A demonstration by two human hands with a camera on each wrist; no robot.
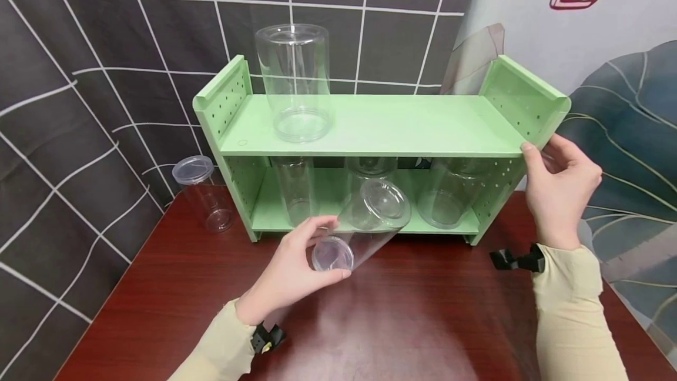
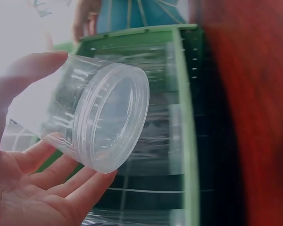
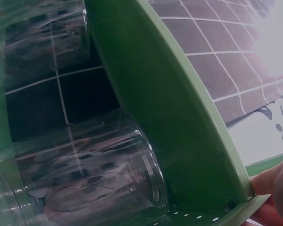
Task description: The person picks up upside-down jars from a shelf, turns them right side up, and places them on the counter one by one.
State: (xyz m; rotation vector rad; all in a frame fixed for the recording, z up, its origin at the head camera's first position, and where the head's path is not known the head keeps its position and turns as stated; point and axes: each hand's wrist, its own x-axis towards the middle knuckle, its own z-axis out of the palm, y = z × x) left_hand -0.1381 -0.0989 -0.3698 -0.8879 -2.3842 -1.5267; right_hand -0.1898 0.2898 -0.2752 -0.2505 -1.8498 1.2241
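Note:
My left hand (image 1: 291,269) grips a clear plastic jar (image 1: 365,237) around its body, thumb on one side and fingers on the other. The jar is tilted in front of the green shelf (image 1: 423,125), above the table. One end carries a whitish translucent lid (image 2: 115,117), seen close up in the left wrist view. At the shelf's right side panel, my right hand (image 1: 563,184) pinches the edge, with the thumb at the front and the fingers partly hidden behind. In the right wrist view only part of that hand (image 3: 276,193) shows beside the panel.
A large clear jar (image 1: 296,87) stands on the upper board, towards the left. Several clear jars, including one at the right (image 1: 441,201), stand on the lower board. Left of the shelf, a lidded jar (image 1: 203,193) stands on the red-brown table (image 1: 402,310), before a dark tiled wall (image 1: 174,34).

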